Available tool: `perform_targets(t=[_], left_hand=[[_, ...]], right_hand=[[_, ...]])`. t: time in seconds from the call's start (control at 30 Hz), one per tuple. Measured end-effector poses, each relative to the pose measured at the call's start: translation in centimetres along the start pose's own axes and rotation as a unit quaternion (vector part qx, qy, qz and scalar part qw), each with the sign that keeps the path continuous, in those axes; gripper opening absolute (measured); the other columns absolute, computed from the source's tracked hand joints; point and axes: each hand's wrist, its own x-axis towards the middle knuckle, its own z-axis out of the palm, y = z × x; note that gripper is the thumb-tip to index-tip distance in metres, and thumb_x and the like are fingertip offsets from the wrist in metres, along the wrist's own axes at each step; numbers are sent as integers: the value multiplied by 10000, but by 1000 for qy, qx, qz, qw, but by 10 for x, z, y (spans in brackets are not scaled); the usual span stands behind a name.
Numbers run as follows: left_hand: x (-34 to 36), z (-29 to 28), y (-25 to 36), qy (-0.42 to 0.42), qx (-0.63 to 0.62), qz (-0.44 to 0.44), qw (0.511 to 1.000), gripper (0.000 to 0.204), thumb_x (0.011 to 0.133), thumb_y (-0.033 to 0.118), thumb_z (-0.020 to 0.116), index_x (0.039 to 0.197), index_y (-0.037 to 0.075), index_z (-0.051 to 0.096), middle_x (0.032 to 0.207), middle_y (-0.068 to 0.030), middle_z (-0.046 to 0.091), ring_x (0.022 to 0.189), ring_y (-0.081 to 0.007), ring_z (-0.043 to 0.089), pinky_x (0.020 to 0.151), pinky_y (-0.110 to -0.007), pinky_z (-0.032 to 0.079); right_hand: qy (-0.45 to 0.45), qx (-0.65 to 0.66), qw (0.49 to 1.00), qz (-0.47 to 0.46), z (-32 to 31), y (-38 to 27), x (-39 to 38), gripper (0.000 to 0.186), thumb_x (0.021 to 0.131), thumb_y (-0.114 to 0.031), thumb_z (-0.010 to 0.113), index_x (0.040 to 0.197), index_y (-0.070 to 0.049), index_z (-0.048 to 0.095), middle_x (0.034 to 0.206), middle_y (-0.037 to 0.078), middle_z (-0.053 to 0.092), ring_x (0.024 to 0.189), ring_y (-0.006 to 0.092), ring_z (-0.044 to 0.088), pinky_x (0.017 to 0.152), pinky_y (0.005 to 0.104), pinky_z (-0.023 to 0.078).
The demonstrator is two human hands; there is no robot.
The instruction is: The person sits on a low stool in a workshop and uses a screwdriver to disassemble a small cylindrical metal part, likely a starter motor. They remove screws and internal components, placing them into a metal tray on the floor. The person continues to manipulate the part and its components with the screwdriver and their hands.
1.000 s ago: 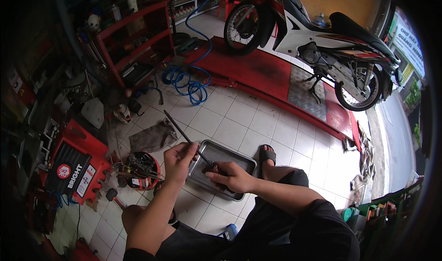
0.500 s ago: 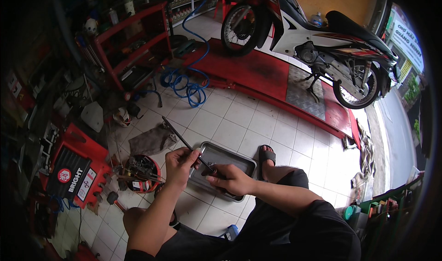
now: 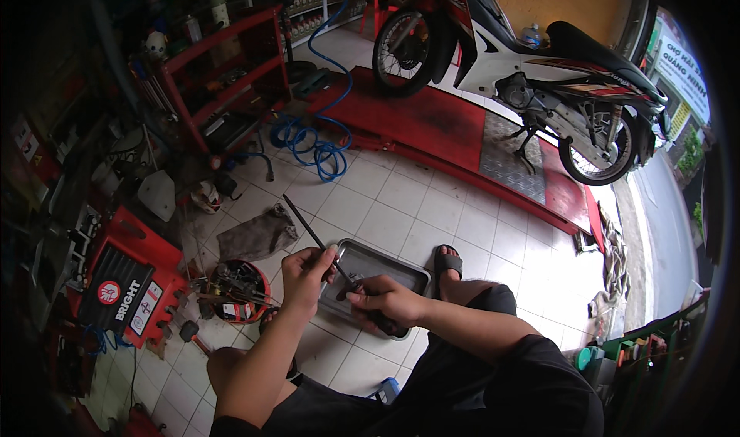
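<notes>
A long, thin dark rod (image 3: 304, 223) slants up and to the left from between my hands, above a grey metal tray (image 3: 395, 267) on the floor. My left hand (image 3: 305, 277) pinches the rod partway along, thumb and fingers closed on it. My right hand (image 3: 389, 302) is curled around the rod's lower end, where a dark piece shows at the fingers; its exact shape is hidden. Small metal bits (image 3: 354, 276) lie in the tray just behind the rod. My forearms cover the tray's near left side.
Left of the tray are a grey rag (image 3: 258, 234), a red bucket of tools (image 3: 266, 283) and a red-and-black machine (image 3: 123, 283). A motorbike (image 3: 539, 82) stands on a red lift platform (image 3: 408, 117), with a blue coiled hose (image 3: 324, 159) beside it. My sandalled foot (image 3: 447, 266) is right of the tray.
The rod's far end has swung a little to the right, so it stands steeper. Both hands keep their grip, with my right fingers slightly shifted at the lower end.
</notes>
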Motion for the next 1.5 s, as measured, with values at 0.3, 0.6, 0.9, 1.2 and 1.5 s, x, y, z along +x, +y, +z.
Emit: perform_targets(t=[0.3,0.6,0.9,1.2,1.5], left_hand=[[-1,3,7,5,15,-4,1000,244,954,208,700,866,-19,696,706,-26,620,606,-100,541,594,-243,414],[1,3,4,14,0,-10,1000,258,933,236,742,829,4,698,696,-20,632,583,-89,531,584,-234,411],[0,2,7,2,-3,-15,1000,293,943,271,731,869,-12,729,695,-15,635,602,-87,526,605,-242,413],[-1,3,6,-18,9,-14,1000,287,950,277,720,895,-5,732,719,-7,645,622,-87,542,621,-244,398],[0,3,5,-12,22,-9,1000,237,952,230,713,895,0,735,725,-8,654,625,-83,544,615,-241,395]], right_hand=[[6,-42,999,-3,-4,-4,-2,254,1031,-257,591,910,-40,538,701,42,581,556,126,576,451,267,419],[11,-54,998,-3,-9,3,1,274,1031,-286,587,922,-39,545,663,47,601,492,110,551,405,254,390],[9,-48,999,-8,-9,3,2,287,1037,-300,572,931,-34,551,636,50,600,421,94,504,366,245,365],[6,-53,998,-21,-14,6,3,307,1041,-314,563,896,-44,548,612,46,595,382,97,479,355,246,358],[16,-64,998,-10,-12,1,1,320,1038,-327,568,901,-39,552,610,50,595,388,102,481,351,245,351]])
